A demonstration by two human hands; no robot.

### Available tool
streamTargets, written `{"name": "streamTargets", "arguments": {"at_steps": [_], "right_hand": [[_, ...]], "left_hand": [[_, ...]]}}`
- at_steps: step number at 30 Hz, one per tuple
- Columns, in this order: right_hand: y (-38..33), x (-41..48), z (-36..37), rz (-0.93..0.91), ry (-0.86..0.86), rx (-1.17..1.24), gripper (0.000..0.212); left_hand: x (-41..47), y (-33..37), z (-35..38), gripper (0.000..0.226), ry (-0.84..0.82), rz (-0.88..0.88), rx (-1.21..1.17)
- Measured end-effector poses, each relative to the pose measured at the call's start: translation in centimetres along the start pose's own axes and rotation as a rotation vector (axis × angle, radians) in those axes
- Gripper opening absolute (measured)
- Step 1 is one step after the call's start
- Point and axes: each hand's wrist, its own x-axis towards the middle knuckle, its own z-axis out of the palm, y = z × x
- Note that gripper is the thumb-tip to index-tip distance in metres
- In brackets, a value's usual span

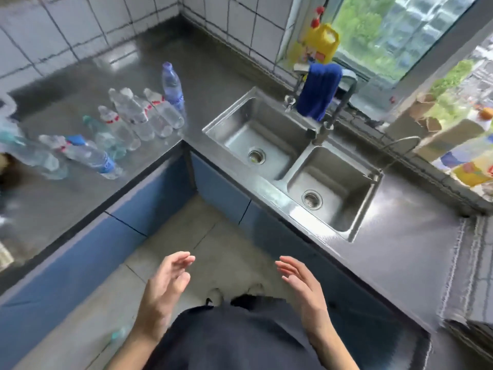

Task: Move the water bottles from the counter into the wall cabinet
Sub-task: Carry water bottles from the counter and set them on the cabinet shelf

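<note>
Presently, left hand [162, 292] and right hand [301, 287] are held relaxed, fingers loose, nothing grasped. Bottles [128, 121] are seen on the counter [66, 84], well apart, up-left of both.

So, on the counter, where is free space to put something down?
Bare counter right of the double sink, and the back corner between tiled wall and sink. The water bottles crowd the left stretch, near the inner corner.

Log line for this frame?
left hand: open, empty | right hand: open, empty | water bottles: clustered on counter, untouched
</note>
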Motion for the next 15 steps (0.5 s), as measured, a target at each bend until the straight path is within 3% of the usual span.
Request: {"name": "streamTargets", "arguments": {"at_steps": [4, 7, 15], "right_hand": [[-0.9, 4.9, 3.0, 0.028, -0.096, -0.065, 0.040], [-2.0, 9.4, 5.3, 0.041, -0.171, -0.079, 0.039], [-9.2, 22.7, 19.0, 0.028, -0.522, -0.141, 0.041]], "left_hand": [[1.4, 0.1, -3.1, 0.043, 0.148, -0.033, -0.055], [3.2, 1.2, -5.5, 0.060, 0.257, -0.037, -0.084], [10.8, 4.4, -11.9, 0.043, 0.521, -0.054, -0.022]]}}
